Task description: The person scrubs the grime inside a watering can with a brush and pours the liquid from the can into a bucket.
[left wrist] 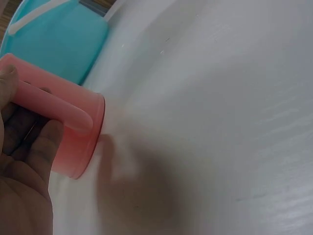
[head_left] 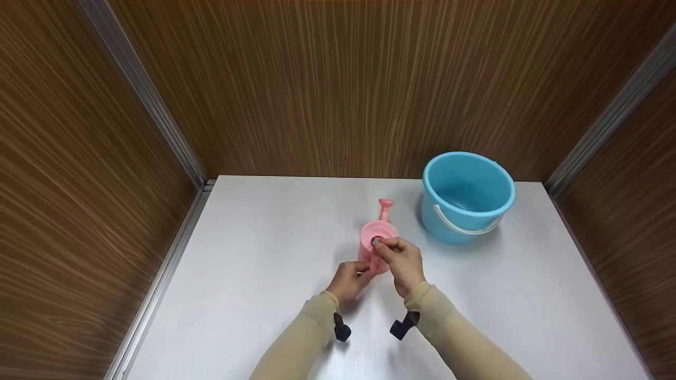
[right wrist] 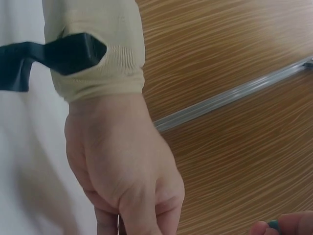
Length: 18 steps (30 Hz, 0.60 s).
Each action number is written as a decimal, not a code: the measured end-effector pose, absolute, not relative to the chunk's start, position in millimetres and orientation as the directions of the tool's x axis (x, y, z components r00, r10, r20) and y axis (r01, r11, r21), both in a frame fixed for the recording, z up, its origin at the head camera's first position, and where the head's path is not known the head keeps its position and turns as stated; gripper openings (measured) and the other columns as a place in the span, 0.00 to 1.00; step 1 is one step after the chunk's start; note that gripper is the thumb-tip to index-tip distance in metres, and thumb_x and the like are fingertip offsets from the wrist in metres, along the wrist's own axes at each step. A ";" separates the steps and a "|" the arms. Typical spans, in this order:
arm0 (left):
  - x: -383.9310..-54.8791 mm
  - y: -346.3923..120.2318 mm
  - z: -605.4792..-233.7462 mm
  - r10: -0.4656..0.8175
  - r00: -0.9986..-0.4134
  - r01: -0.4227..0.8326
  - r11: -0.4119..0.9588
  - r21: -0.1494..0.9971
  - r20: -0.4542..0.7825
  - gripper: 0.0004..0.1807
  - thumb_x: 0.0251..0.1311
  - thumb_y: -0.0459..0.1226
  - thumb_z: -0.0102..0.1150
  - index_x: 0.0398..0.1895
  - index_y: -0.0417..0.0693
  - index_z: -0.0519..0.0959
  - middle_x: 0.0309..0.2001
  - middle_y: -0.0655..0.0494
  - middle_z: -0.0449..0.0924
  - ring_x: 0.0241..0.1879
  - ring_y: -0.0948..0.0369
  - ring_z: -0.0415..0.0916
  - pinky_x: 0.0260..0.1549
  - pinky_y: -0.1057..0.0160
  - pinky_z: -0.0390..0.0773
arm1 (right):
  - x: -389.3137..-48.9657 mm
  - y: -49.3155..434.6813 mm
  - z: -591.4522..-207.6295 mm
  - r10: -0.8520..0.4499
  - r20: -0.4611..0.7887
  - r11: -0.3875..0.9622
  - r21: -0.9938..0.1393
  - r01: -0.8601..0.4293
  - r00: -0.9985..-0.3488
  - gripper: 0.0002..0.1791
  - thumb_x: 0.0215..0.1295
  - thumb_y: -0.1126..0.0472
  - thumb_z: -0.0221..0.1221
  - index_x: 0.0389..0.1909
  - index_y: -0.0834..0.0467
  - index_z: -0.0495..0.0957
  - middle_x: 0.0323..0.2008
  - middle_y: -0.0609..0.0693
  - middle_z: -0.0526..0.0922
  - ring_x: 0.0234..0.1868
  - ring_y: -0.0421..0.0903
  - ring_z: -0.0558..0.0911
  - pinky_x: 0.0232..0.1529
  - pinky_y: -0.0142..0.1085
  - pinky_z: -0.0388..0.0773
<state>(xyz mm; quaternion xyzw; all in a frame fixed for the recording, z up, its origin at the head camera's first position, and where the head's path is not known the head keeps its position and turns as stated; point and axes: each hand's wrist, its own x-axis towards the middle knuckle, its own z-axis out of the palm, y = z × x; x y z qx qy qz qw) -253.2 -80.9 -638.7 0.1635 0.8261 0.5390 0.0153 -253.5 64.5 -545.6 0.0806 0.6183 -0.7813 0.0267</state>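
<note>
A pink toy watering can [head_left: 378, 229] stands near the middle of the table, its spout pointing toward the back wall. My left hand [head_left: 348, 279] grips the can's handle [left wrist: 54, 105] from the near left side, thumb on one side and fingers curled behind. Above the can's top, my right hand [head_left: 402, 262] pinches a small object [right wrist: 273, 225] between thumb and fingertips, right at the round opening. It looks teal in the right wrist view and greyish from the head; its exact kind cannot be told.
A light blue bucket [head_left: 465, 224] with a white handle [head_left: 462, 229] stands at the back right, close beyond the can. The white table [head_left: 253, 274] is bounded by wood-grain panels [head_left: 317, 95] at the back and both sides. Black wrist cameras [head_left: 405, 325] sit on both sleeves.
</note>
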 end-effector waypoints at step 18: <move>-252.0 -78.9 -640.5 0.254 -0.946 0.291 0.380 0.878 0.204 0.12 0.65 0.44 0.59 0.38 0.46 0.87 0.34 0.60 0.86 0.34 0.68 0.78 0.37 0.68 0.78 | -262.7 64.6 -557.8 0.104 -0.223 -0.304 -0.935 0.183 -0.969 0.08 0.59 0.70 0.65 0.37 0.70 0.79 0.42 0.64 0.82 0.41 0.53 0.84 0.46 0.36 0.80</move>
